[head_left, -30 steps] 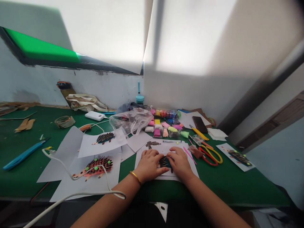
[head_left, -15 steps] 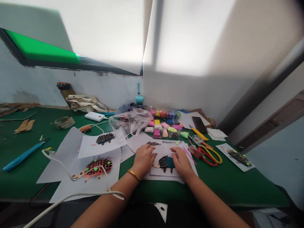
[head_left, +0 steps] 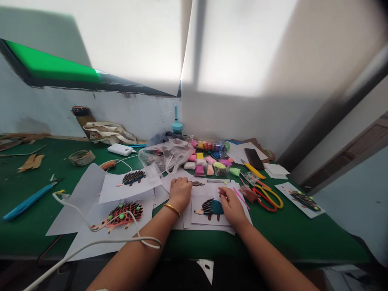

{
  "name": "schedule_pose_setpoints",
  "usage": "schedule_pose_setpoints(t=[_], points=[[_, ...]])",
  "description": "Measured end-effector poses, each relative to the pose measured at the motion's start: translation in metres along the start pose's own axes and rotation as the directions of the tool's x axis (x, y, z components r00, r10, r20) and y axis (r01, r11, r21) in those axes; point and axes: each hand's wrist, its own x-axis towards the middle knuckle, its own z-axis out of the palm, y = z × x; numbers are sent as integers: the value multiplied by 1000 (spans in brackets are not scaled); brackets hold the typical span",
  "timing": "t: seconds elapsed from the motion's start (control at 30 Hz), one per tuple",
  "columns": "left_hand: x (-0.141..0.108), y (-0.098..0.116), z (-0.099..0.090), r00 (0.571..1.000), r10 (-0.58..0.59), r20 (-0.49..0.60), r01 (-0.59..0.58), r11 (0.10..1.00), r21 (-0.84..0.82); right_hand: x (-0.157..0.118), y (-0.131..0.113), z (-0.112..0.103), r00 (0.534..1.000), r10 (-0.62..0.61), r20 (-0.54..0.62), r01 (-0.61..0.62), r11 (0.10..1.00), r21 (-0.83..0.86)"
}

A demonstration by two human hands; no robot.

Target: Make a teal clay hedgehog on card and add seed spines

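A white card [head_left: 200, 219] with a hedgehog of blue body and dark spines [head_left: 214, 207] lies on papers in front of me. My left hand [head_left: 181, 192] is at the card's upper left, over the papers, beside a small pile of dark strips [head_left: 198, 184]; its fingers are bent and what they hold, if anything, is hidden. My right hand [head_left: 229, 203] rests at the card's right edge, fingers curved and somewhat apart, with nothing visible in them. Behind the hands lies a pen [head_left: 218, 181].
Clay packets [head_left: 199, 169] and a plastic bag [head_left: 166, 155] lie behind. Scissors [head_left: 268, 202], a yellow cutter [head_left: 254, 170] and a phone [head_left: 254, 159] are right. Left are other hedgehog pictures [head_left: 125, 214], a white cable [head_left: 91, 242] and a blue cutter [head_left: 28, 202].
My left hand has moved up and slightly left, off the card toward the dark strips. More of the hedgehog's head shows. My right hand has stayed nearly in place.
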Motion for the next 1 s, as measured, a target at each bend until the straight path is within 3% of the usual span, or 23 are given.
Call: schedule_pose_setpoints(t=[0.3,0.47,0.57,0.77,1.0], points=[[-8,15,-15,1000,11,-23,-13,997,-75,-1,-13,-8,977,-210,19,211,977,-26],[-3,-9,-20,996,-87,8,87,994,-65,0,-10,-7,980,-196,12,196,980,-17],[0,-19,-20,994,-85,67,89,994,-69,1,-9,-5,981,-192,24,193,981,-15],[3,-19,-11,987,-75,142,90,991,-99,0,-8,-4,981,-191,22,191,982,-11],[-3,-7,-15,996,-48,76,70,946,-315,-1,-9,-6,974,-227,-4,227,973,-35]])
